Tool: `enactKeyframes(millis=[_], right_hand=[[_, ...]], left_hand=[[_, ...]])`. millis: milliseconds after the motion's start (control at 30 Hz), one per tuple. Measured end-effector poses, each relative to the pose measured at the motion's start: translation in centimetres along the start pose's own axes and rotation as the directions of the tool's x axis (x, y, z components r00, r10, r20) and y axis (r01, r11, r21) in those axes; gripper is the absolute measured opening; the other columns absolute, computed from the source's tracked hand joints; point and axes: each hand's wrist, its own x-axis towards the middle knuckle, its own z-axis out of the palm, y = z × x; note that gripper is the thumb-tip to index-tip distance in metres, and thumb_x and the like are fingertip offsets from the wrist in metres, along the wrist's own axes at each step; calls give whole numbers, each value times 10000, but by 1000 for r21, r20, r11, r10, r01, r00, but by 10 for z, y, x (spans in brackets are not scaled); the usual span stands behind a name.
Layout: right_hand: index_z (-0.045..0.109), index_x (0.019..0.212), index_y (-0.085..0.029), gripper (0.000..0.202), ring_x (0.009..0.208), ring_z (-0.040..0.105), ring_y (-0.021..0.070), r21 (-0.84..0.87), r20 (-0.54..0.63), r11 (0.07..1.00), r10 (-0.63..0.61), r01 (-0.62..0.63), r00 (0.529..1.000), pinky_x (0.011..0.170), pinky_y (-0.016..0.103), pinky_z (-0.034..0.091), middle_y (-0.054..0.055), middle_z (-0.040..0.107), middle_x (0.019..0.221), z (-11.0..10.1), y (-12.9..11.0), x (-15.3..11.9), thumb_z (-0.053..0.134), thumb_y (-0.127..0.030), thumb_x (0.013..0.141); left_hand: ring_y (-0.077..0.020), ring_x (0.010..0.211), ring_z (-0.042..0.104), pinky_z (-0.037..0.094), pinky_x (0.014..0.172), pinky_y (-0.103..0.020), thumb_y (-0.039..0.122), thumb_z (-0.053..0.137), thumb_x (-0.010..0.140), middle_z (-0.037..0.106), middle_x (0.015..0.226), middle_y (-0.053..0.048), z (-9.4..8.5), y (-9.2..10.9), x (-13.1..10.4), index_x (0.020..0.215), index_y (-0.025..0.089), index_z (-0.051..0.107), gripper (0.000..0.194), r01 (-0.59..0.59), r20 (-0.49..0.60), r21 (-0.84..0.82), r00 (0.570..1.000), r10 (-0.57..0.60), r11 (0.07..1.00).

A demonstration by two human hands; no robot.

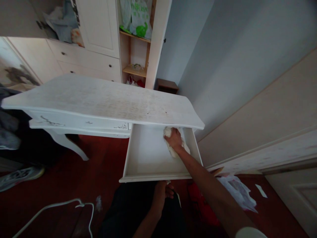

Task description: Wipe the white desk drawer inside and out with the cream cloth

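An open drawer (146, 155) sticks out from the right side of a worn white desk (106, 96). Inside it, towards the back right, my right hand (174, 138) is closed on a cream cloth (172, 151) and presses it against the drawer's bottom. Part of the cloth spreads out under my wrist. Just below the drawer's front edge is my left hand (163, 190), its fingers curled. A small pale bit shows by its fingertips, but what it grips at the drawer front is hidden.
Behind the desk stands a white cabinet (99, 29) with shelves and a plastic bag (140, 19). The wall (237, 66) runs close on the right. A white cable (52, 205), a shoe (21, 177) and a crumpled plastic bag (236, 190) lie on the red floor.
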Motion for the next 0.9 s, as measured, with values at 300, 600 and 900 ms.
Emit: enactKeyframes(millis=[300,600,900], right_hand=[[569,1045,-150,380,1048,606,295,142,-105,977,177,-162,978,886,376,470,167,644,1106,18,-34,8,661,-334,725],[554,1166,-103,500,1115,533,330,133,-46,989,66,-60,997,955,431,422,208,597,1168,34,-106,-3,658,-333,734],[576,1159,-68,486,1137,532,288,142,143,900,-431,413,891,1035,365,373,195,609,1203,40,-149,-14,667,-301,741]], left_hand=[[-124,448,512,394,436,-259,618,658,517,603,568,-22,0,11,-2,722,148,564,522,56,45,75,997,-60,996],[-143,466,524,406,462,-286,664,657,498,605,583,-47,3,18,-9,726,134,582,581,28,77,100,996,-36,995],[-138,466,543,419,460,-273,603,637,533,626,584,-51,2,20,-12,667,147,578,479,11,80,111,997,-20,994]])
